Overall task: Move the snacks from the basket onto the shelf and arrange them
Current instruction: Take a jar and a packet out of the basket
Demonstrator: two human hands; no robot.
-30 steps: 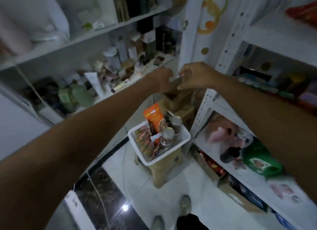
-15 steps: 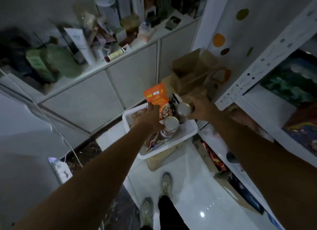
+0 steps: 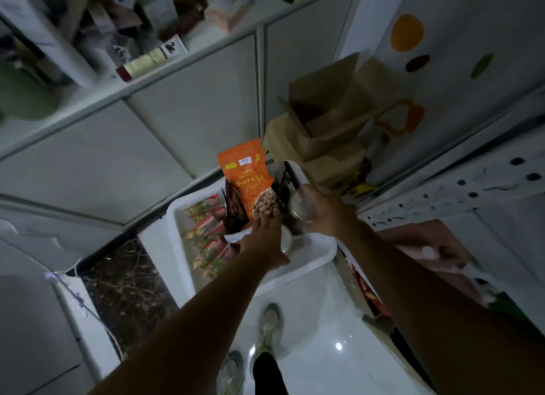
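Head view, dim light, some blur. Both arms reach down into the white basket (image 3: 312, 257), which stands on the floor just left of the white shelf (image 3: 460, 194).

Left hand (image 3: 265, 241): fingers extended over the middle of the basket, fingertips touching the lower edge of the orange snack pouch (image 3: 250, 182). The pouch stands upright directly beyond the fingertips and is not enclosed by them. Under the palm, a round metal-lidded jar (image 3: 286, 241) shows partly at the hand's right edge; whether the hand closes on it, I cannot tell.

Right hand (image 3: 324, 214): curled around a second jar (image 3: 300, 209), fingers wrapped over its lid and upper side. This jar sits immediately right of the orange pouch, at the basket's far right corner.

Left of the left hand, a row of red-and-green snack packets (image 3: 206, 232) lies along the basket's left side. A dark pouch (image 3: 234, 206) stands between that row and the orange pouch.

Beyond the right hand, open cardboard boxes (image 3: 327, 120) stand against the wall.
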